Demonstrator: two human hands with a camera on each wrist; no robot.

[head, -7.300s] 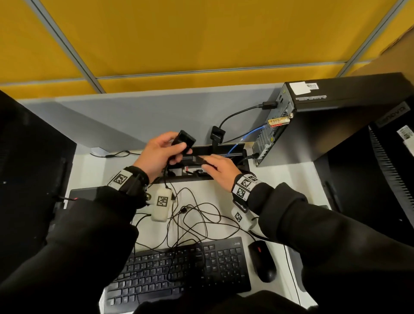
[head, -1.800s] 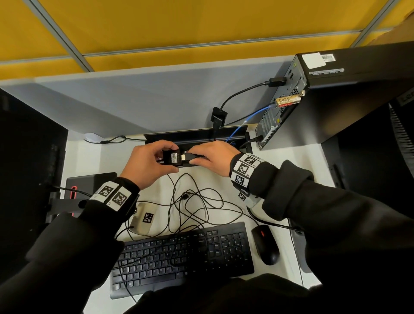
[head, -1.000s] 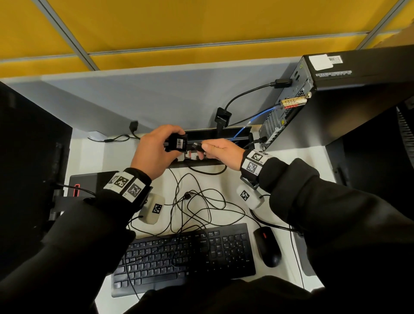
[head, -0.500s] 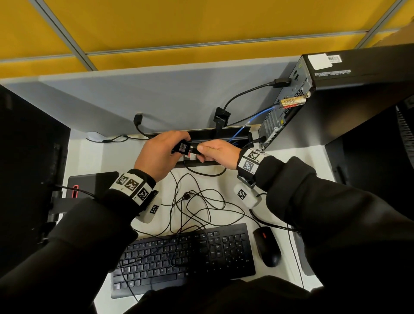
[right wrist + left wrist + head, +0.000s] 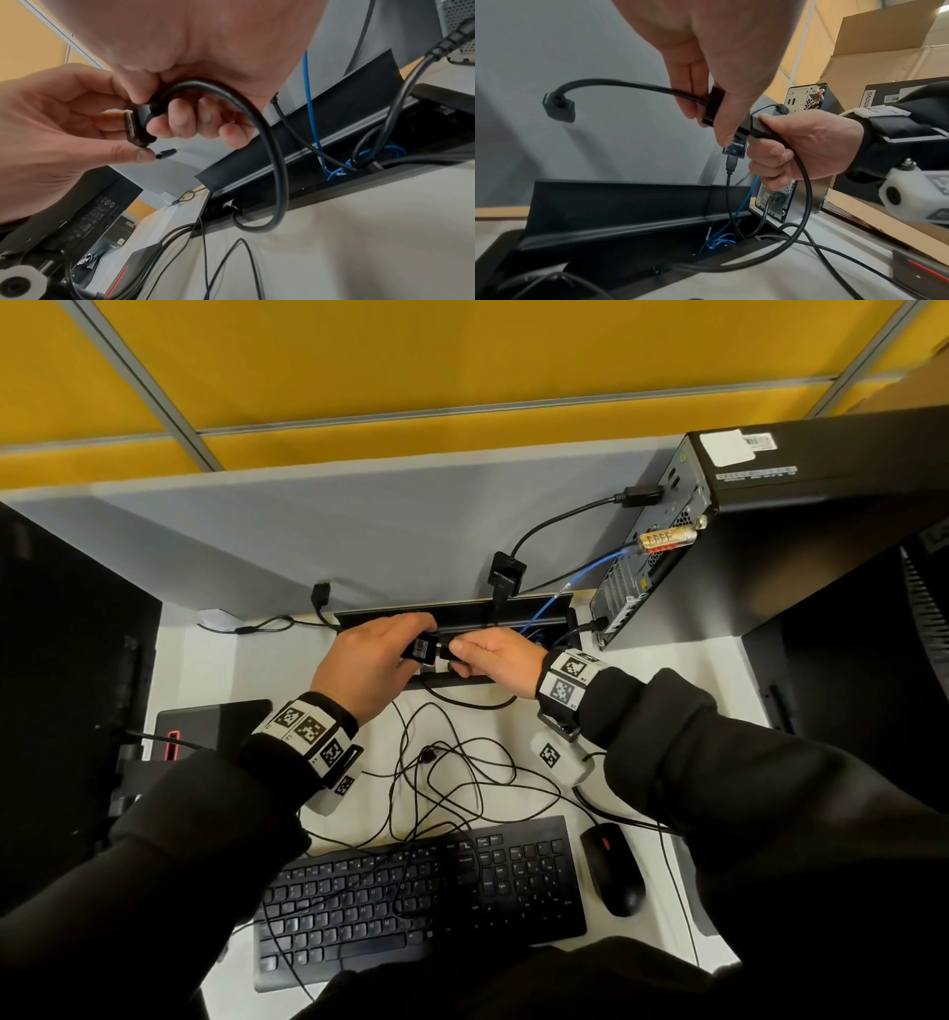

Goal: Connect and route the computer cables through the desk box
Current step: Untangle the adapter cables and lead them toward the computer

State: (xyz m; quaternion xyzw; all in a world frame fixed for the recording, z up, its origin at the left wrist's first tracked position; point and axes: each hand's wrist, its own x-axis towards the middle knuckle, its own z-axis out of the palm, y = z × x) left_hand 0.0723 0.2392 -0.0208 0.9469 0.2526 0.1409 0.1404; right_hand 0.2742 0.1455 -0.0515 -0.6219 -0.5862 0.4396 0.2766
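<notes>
Over the open black desk box (image 5: pixel 390 614) my two hands meet. My left hand (image 5: pixel 398 654) pinches a small black adapter (image 5: pixel 422 648) between thumb and fingers (image 5: pixel 725 134). The adapter (image 5: pixel 716 97) has a short lead ending in a free connector (image 5: pixel 559 110) that hangs in the air to the left. My right hand (image 5: pixel 475 654) grips a black cable plug (image 5: pixel 759 127), pressed end-on against the adapter. From the plug a thick black cable (image 5: pixel 279 162) loops down into the desk box (image 5: pixel 334 162).
A black computer tower (image 5: pixel 801 516) stands at the right with a blue cable (image 5: pixel 590 572) and a second adapter (image 5: pixel 508 575) hanging from it. Loose thin cables (image 5: pixel 452 773), a keyboard (image 5: pixel 421 891) and a mouse (image 5: pixel 613 870) lie near me. A monitor (image 5: pixel 61 685) stands at the left.
Both hands moved back from the desk top to above the box. Plug and adapter have been brought tightly end to end, and the adapter's free connector now sticks out left.
</notes>
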